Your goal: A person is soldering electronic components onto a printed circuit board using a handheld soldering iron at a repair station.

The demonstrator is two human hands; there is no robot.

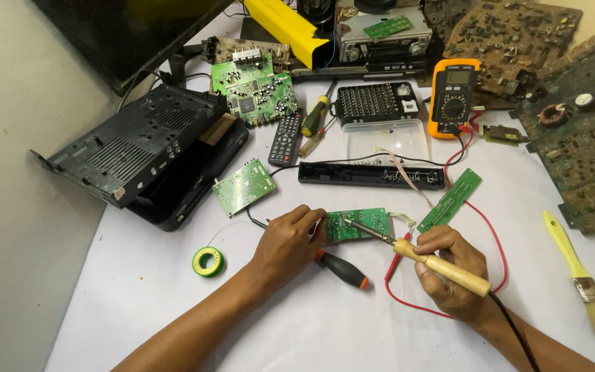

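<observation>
Right hand fingers clenched around soldering iron, tip on green board; left hand fingers pinching the board's nine-o'clock edge.

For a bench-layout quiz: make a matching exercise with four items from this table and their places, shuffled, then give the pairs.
Things:
1. soldering iron
2. solder roll
3. paintbrush
4. multimeter

Places:
A. far right, beside the dark boards
B. in the right hand, tip on the small green board
C. at the back, right of the bit set case
D. left of the left hand, on the white sheet

Pairs: 1-B, 2-D, 3-A, 4-C
</observation>
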